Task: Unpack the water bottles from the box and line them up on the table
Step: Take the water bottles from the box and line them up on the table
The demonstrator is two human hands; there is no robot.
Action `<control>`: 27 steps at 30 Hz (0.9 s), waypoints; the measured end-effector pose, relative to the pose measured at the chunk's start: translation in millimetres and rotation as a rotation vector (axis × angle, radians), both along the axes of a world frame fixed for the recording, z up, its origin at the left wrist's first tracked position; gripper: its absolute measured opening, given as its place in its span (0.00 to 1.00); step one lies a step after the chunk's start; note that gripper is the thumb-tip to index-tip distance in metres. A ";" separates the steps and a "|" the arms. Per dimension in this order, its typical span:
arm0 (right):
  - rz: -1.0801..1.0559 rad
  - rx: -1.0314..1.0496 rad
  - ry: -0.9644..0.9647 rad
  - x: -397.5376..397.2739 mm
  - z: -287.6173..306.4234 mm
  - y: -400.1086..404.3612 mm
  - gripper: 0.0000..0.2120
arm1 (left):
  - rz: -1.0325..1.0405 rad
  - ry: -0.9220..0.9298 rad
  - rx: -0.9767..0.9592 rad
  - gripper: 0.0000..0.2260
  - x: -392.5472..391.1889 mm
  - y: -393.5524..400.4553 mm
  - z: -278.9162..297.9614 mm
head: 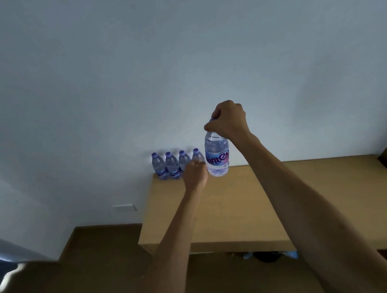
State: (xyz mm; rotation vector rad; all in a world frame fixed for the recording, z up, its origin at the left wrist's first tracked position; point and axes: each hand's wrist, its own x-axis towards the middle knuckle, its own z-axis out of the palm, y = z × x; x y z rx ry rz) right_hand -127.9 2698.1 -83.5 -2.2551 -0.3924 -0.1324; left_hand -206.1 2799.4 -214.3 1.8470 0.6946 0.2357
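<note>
The step in hand looks like placing: the right hand (229,118) grips a bottle (216,154) by its cap and neck, hanging it upright just right of the row (177,164) of four bottles at the table's (242,208) far left corner, against the wall. Its base seems at or barely above the tabletop. The left hand (195,174) reaches to the row's rightmost bottle; whether it grasps or merely touches cannot be told. The next move likely calls for lowering the bottle straight down beside that rightmost one, then letting go. Its long axis runs vertical, cap up, label facing the camera. The box is out of view
</note>
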 end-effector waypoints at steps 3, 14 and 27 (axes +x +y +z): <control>-0.031 -0.017 0.098 17.3 -45.3 11.2 0.07 | -0.026 -0.006 0.131 0.10 14.0 20.4 -17.5; -0.058 -0.006 0.269 126.0 -175.4 66.9 0.07 | 0.130 0.002 0.417 0.08 122.1 87.9 -79.1; -0.006 -0.144 0.361 197.8 -263.5 90.9 0.08 | -0.080 0.092 0.588 0.15 208.9 116.1 -122.7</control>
